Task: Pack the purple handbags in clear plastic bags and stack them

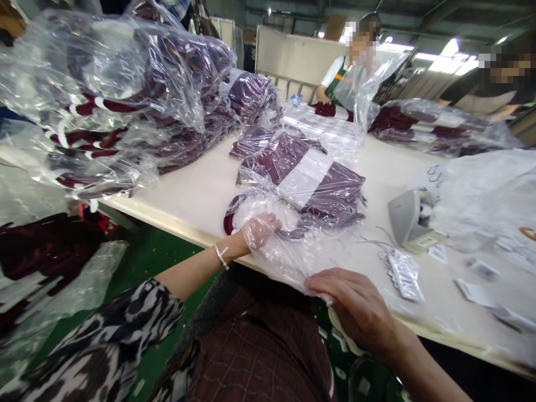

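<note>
A folded maroon garment [268, 162] with a white paper band [305, 176] lies in a clear plastic bag [288, 262] at the table's front edge. My left hand [262, 230] is under the bag's film, beside the rolled dark red edge [229, 223] of the garment. Its fingers look curled, and what they grip is hidden by glare and plastic. Just past the table edge, my right hand [355, 301] pinches the near edge of the bag between thumb and fingers.
Bagged garments [146, 84] are piled high at the left. A grey tape dispenser [412, 218], a bundle of tags [404, 273] and plastic sheets [489, 190] lie at the right. Across the table, one person [343, 78] handles clear plastic; another [486, 89] stands by more bagged garments [439, 125].
</note>
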The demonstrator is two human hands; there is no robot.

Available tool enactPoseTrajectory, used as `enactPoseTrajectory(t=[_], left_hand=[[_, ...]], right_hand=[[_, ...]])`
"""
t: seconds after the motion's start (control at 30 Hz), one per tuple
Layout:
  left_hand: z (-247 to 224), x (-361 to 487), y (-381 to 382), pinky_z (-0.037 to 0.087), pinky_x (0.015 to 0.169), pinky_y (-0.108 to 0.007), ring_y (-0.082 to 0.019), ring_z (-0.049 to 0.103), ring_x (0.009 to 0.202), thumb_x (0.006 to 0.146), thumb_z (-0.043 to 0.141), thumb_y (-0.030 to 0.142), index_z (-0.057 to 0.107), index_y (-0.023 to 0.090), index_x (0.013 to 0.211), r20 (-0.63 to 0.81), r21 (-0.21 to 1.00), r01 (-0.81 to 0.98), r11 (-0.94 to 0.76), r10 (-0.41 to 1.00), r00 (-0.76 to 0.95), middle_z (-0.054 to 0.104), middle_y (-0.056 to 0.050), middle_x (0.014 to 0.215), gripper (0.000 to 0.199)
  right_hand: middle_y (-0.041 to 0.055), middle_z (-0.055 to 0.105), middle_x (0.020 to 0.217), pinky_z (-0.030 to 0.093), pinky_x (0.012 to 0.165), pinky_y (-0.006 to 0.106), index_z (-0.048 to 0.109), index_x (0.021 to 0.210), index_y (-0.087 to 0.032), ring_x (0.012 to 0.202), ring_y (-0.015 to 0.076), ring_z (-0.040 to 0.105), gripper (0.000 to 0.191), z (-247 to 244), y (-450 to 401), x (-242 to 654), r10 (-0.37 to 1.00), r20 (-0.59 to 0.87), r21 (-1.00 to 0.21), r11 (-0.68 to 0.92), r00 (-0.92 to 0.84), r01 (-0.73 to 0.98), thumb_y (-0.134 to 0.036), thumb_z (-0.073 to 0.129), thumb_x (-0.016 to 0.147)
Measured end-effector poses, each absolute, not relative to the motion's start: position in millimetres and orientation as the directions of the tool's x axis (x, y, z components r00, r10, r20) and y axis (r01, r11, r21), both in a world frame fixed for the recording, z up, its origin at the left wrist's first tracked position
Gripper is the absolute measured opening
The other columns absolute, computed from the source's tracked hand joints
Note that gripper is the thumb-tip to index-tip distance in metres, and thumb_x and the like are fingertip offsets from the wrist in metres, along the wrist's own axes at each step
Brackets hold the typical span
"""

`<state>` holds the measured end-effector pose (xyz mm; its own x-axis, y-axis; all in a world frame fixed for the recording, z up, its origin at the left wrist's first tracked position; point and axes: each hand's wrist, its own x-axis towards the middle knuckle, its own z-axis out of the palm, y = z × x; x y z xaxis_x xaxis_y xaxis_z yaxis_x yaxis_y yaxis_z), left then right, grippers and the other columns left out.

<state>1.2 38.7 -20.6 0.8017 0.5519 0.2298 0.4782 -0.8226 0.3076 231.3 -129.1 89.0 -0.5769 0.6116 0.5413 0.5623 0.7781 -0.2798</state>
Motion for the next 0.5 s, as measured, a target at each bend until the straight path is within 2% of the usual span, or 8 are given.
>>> enactPoseTrajectory(t=[0.07,0.17,0.23,0.3,0.33,0.4,0.47,0.5], left_hand=[[-25,-6,42,0.051,0.106,-0.038,-0.024,0.065,0.114,0.096,0.056,0.012,0.066,0.015,0.119,0.237,0.277,0.448,-0.850,0.512,0.826,0.069,-0.012,0.121,0.025],[-19,-32,15,0.052,0.106,-0.037,-0.024,0.064,0.121,0.098,0.054,0.014,0.062,0.016,0.128,0.352,0.196,0.297,-0.935,0.350,0.868,0.069,-0.013,0.129,0.032],[-5,-55,-14,0.055,0.099,-0.034,-0.020,0.067,0.112,0.099,0.052,0.012,0.063,0.018,0.124,0.465,0.154,0.247,-0.957,0.291,0.836,0.073,-0.010,0.119,0.028],[15,-74,-39,0.057,0.086,-0.028,-0.016,0.069,0.092,0.099,0.057,0.013,0.063,0.019,0.116,0.625,0.141,0.289,-0.947,0.311,0.716,0.075,-0.005,0.098,0.019],[25,-80,-47,0.057,0.084,-0.029,-0.016,0.069,0.088,0.098,0.061,0.018,0.062,0.020,0.116,0.691,0.143,0.322,-0.936,0.327,0.644,0.073,-0.004,0.093,0.018],[41,-83,-53,0.056,0.092,-0.035,-0.021,0.068,0.100,0.097,0.067,0.036,0.058,0.020,0.126,0.749,0.166,0.361,-0.918,0.355,0.559,0.073,-0.007,0.102,0.034],[46,-74,-50,0.052,0.102,-0.043,-0.028,0.063,0.119,0.092,0.066,0.059,0.050,0.018,0.141,0.676,0.219,0.332,-0.917,0.388,0.626,0.070,-0.014,0.122,0.065],[44,-67,-45,0.051,0.103,-0.043,-0.030,0.062,0.121,0.090,0.065,0.064,0.049,0.016,0.143,0.603,0.257,0.318,-0.913,0.408,0.686,0.068,-0.016,0.126,0.073]], right_hand=[[0.0069,0.078,0.092,0.061,0.072,0.028,0.063,0.117,-0.017,0.081,0.0169,0.075,0.025,87,-129,230,0.612,0.533,-0.278,0.779,-0.585,0.562,-0.021,0.040,0.107],[0.0062,0.078,0.092,0.061,0.072,0.026,0.061,0.117,-0.018,0.081,0.0158,0.075,0.025,86,-128,229,0.620,0.528,-0.268,0.770,-0.580,0.579,-0.022,0.039,0.108],[0.0058,0.079,0.093,0.060,0.074,0.025,0.062,0.116,-0.018,0.083,0.0151,0.076,0.025,87,-127,229,0.627,0.525,-0.267,0.763,-0.575,0.589,-0.023,0.038,0.109],[0.0052,0.079,0.092,0.060,0.074,0.024,0.063,0.114,-0.019,0.082,0.0145,0.076,0.026,88,-127,229,0.625,0.522,-0.271,0.767,-0.581,0.581,-0.024,0.037,0.109],[0.0052,0.079,0.092,0.060,0.074,0.024,0.063,0.113,-0.019,0.082,0.0145,0.076,0.027,89,-127,229,0.622,0.517,-0.274,0.771,-0.588,0.575,-0.025,0.037,0.109],[0.0053,0.079,0.093,0.060,0.075,0.024,0.065,0.114,-0.019,0.083,0.0147,0.076,0.029,92,-128,229,0.620,0.512,-0.274,0.774,-0.595,0.571,-0.025,0.037,0.109],[0.0039,0.080,0.094,0.059,0.077,0.024,0.067,0.113,-0.020,0.083,0.0146,0.076,0.028,96,-125,230,0.635,0.529,-0.266,0.754,-0.563,0.601,-0.024,0.039,0.108],[0.0027,0.080,0.094,0.059,0.077,0.023,0.068,0.110,-0.022,0.084,0.0145,0.076,0.027,97,-120,229,0.656,0.545,-0.265,0.725,-0.522,0.635,-0.023,0.041,0.107]])
